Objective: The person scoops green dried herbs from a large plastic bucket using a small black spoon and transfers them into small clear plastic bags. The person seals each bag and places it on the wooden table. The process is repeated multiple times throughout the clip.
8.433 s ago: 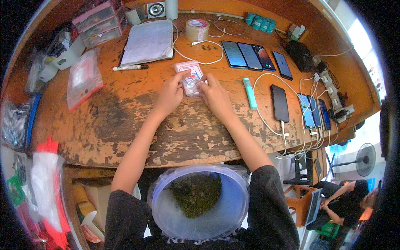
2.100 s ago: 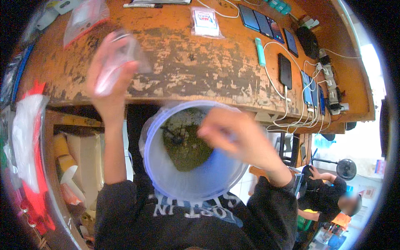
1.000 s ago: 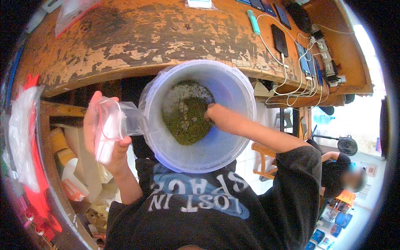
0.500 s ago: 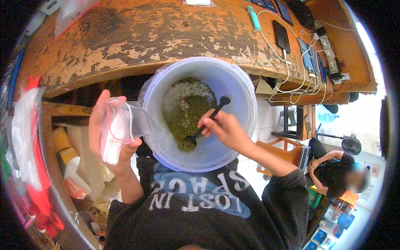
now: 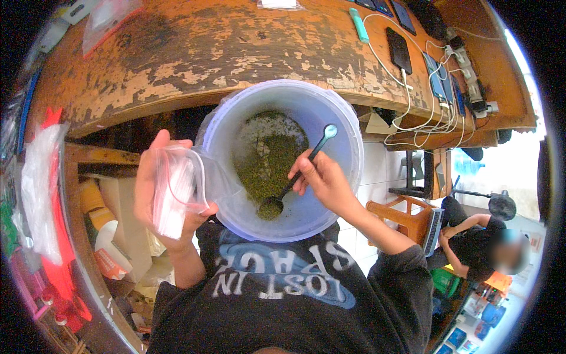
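Note:
A white bucket (image 5: 348, 118) stands against the table edge, its bottom partly covered with dried green-brown crumbled herb (image 5: 268, 159). Above its right side, my right hand (image 5: 318, 177) grips a black double-ended measuring spoon (image 5: 289, 187). The spoon's lower bowl rests at the herb and looks filled with it; the other bowl points up and shines. Left of the bucket, my left hand (image 5: 144, 194) is closed around clear zip bags with red-edged tops (image 5: 177, 189). One bag gapes toward the bucket, while a white stack lies behind its film.
Beyond the bucket runs a worn wooden table (image 5: 194, 47) carrying phones (image 5: 399, 50), tangled white cables and a power strip (image 5: 471, 82). At right are an orange stool (image 5: 392, 215) and a seated person (image 5: 471, 248). Plastic packs (image 5: 44, 194) hang at left, beside cardboard boxes (image 5: 127, 206).
The spoon's lower bowl has turned up and now carries herb, its upper end tilting right. My left hand with the bags has shifted slightly right, toward the bucket.

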`<act>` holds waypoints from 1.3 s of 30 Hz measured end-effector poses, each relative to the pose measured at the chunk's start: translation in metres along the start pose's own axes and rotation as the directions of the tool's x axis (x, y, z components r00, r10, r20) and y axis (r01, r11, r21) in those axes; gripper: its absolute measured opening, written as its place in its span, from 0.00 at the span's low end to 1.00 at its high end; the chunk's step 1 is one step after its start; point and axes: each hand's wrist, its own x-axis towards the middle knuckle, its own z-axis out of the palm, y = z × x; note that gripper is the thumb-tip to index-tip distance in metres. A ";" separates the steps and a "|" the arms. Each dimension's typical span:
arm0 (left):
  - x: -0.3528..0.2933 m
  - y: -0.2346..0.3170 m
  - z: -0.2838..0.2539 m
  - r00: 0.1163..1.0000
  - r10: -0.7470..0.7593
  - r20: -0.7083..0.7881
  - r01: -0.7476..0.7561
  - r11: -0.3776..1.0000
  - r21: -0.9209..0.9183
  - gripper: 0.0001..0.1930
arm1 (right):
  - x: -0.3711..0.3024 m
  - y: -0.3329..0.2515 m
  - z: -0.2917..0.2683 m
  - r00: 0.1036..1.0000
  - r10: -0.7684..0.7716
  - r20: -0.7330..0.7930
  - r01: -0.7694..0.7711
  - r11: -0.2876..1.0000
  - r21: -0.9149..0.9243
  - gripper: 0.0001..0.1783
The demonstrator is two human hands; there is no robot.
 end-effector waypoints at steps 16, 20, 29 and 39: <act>-0.001 0.005 -0.003 0.991 0.131 0.026 -0.134 0.985 0.109 0.51 | -0.003 0.004 0.000 0.998 0.004 -0.057 0.001 0.997 0.080 0.14; -0.004 0.002 -0.007 0.990 0.126 0.064 -0.138 0.962 0.235 0.55 | -0.004 0.004 0.001 0.997 0.002 -0.081 0.006 0.996 0.092 0.13; 0.000 0.012 0.001 0.972 0.217 0.092 -0.230 0.958 0.170 0.46 | -0.005 -0.005 0.000 0.997 0.013 -0.074 -0.003 0.990 0.142 0.14; 0.002 0.008 0.028 0.891 0.267 0.367 -0.388 0.869 0.308 0.36 | -0.026 -0.074 -0.030 0.724 -0.416 -0.550 0.584 0.794 0.169 0.12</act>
